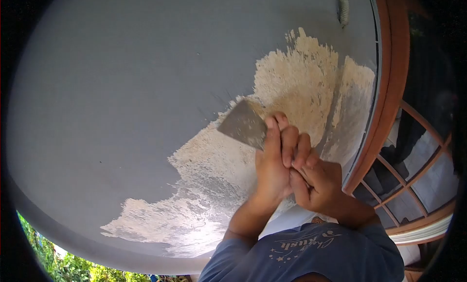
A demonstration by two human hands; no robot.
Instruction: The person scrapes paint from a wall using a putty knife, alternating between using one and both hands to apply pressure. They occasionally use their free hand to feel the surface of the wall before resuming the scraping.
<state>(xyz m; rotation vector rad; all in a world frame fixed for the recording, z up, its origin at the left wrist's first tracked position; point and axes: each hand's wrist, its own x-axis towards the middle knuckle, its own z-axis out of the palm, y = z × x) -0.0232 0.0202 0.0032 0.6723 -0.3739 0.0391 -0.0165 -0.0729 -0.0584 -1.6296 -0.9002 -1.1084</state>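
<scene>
A scraper [242, 124] with a wide flat metal blade lies against the wall, its blade pointing up and left over the border between paint and bare patch. My left hand [273, 167] is closed around the handle close behind the blade. Lower and to the right, my right hand [318, 182] closes round the handle's rear part, pressed against the left. Most of the handle is hidden by the fingers. Around the blade spreads a rough, pale stripped patch [296, 82] with a jagged edge, bounded by smooth grey paint [121, 97].
A brown door frame [393, 87] with glass panes [433, 184] stands along the right side. A ribbed hose [343, 7] hangs from the wall at the top. Green plants [73, 267] show beyond the wall's lower left edge. My blue shirt [311, 255] fills the bottom.
</scene>
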